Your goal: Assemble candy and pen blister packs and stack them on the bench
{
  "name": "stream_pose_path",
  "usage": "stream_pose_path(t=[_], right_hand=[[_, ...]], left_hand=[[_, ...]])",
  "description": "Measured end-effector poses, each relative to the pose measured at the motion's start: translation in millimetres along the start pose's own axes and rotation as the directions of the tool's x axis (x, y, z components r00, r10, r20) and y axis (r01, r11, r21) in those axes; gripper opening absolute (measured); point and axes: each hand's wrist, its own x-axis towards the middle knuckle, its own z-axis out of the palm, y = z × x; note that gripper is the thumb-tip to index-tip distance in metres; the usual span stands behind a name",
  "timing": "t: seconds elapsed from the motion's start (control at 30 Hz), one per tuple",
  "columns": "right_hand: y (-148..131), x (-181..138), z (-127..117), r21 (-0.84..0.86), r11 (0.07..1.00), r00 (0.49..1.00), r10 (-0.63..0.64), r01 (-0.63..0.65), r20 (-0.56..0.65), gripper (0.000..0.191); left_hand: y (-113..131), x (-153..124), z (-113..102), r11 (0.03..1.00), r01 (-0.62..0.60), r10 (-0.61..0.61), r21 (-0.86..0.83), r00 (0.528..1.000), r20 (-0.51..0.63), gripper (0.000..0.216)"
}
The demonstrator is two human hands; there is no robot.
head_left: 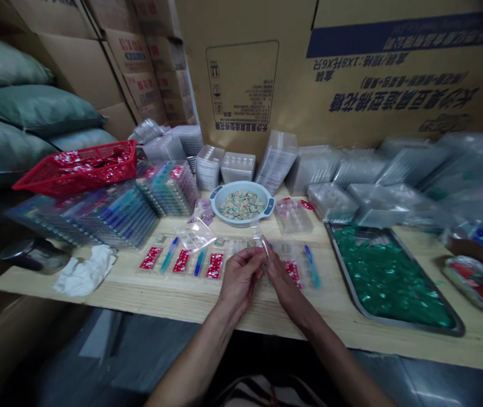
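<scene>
Head view: left hand [239, 280] and right hand [282, 274] close together, both narrow, fingertips pinching a clear blister [261, 247] just above the counter [182, 299]. Blister and hands sit in front of the blue bowl [224, 195], which holds small wrapped pieces [241, 204]. Toothbrushes [169, 254] and red packets [151, 257] lie in a row on clear trays, nearer than the bowl. Right of the bowl, steel tray [394, 319] full of green pieces [387, 277]. Left of the bowl, red basket [75, 167]. Stacked clear trays [275, 161] stand behind it.
</scene>
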Motion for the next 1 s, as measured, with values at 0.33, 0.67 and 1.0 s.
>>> stream_pose_path(t=[0.33, 0.67, 1.0], right_hand=[[0, -2, 4, -0.632, 0.773, 0.974, -0.096, -0.056, -0.204, 0.063], [45, 10, -32, -0.621, 0.783, 0.997, -0.065, 0.024, -0.043, 0.062], [19, 37, 21, -0.895, 0.445, 0.994, -0.104, 0.036, -0.012, 0.06]], left_hand=[[-2, 1, -7, 0.991, -0.023, 0.033, 0.134, 0.997, -0.067, 0.04], [63, 30, -111, 0.184, 0.111, 0.615, 0.977, 0.762, -0.203, 0.024], [99, 71, -159, 0.183, 0.397, 0.537, 0.899, 0.726, -0.43, 0.065]])
